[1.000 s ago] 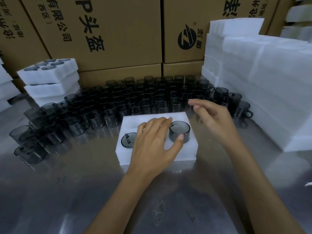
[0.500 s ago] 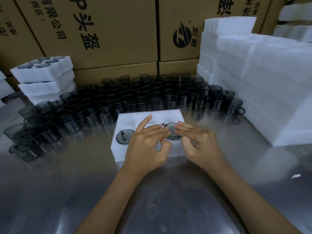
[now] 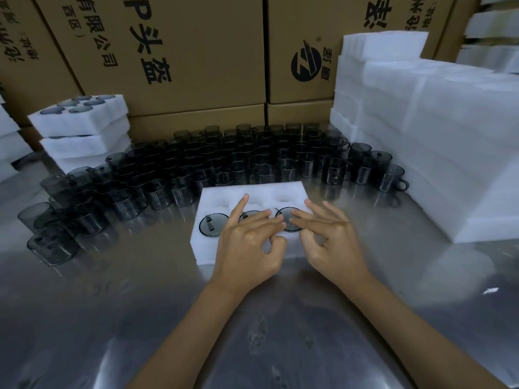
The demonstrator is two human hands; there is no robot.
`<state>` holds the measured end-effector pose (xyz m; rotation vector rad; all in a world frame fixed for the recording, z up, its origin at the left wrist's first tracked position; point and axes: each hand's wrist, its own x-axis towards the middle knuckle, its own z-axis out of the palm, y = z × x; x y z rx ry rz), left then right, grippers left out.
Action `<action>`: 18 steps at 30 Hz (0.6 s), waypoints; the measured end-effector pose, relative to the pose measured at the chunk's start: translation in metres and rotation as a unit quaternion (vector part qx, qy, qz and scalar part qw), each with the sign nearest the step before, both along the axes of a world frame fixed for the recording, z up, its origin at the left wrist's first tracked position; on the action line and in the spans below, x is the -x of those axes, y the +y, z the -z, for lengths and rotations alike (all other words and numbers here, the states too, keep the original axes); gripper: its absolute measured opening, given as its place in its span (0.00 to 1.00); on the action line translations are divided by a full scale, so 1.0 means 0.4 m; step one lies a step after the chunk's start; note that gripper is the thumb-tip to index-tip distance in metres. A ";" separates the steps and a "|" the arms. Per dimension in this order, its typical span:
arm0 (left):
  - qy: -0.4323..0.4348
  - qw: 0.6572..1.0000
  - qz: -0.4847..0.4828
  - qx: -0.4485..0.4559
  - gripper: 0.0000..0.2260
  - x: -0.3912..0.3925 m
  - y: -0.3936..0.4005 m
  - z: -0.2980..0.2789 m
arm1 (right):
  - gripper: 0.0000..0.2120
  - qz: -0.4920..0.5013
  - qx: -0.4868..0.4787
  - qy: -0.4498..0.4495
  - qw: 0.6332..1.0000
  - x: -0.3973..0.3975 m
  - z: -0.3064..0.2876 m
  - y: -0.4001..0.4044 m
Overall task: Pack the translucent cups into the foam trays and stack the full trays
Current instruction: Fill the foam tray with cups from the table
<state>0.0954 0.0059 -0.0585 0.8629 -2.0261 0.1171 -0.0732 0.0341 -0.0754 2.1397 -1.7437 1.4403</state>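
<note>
My left hand (image 3: 247, 245) and right hand (image 3: 331, 240), fingers straight, pressed the cup (image 3: 289, 223) at three o'clock into the foam tray (image 3: 252, 192), which held three cups.

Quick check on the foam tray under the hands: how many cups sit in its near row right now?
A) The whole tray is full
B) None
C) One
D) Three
D: the foam tray shows three dark cup rims along its near row, the left cup, the middle cup partly behind the left hand, and the right cup under the fingertips of both hands, while the far-row pockets are empty.
</note>
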 end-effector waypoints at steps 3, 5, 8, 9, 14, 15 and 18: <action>-0.008 1.000 0.004 0.000 0.13 -0.006 0.002 0.005 | 0.16 -0.001 -0.018 0.010 1.000 0.010 0.005 0.008; -0.012 1.000 0.003 -0.002 0.13 -0.006 0.002 0.005 | 0.17 -0.003 -0.030 0.011 0.999 0.012 0.004 0.013; -0.013 1.000 -0.001 -0.002 0.12 -0.006 0.004 0.008 | 0.17 0.013 -0.036 0.022 0.999 0.005 -0.002 0.018; -0.014 1.000 -0.001 -0.001 0.12 -0.006 0.006 0.009 | 0.17 0.024 -0.033 0.033 0.999 0.000 -0.005 0.021; -0.037 0.999 -0.016 0.001 0.12 -0.005 0.015 0.013 | 0.22 0.042 -0.039 0.064 0.996 -0.007 -0.005 0.033; -0.045 0.999 -0.018 -0.005 0.12 -0.004 0.020 0.015 | 0.23 0.037 -0.039 0.064 0.996 -0.004 -0.004 0.036; -0.041 0.998 -0.002 -0.040 0.14 -0.010 0.036 0.014 | 0.20 0.020 -0.017 0.080 0.996 0.001 -0.004 0.040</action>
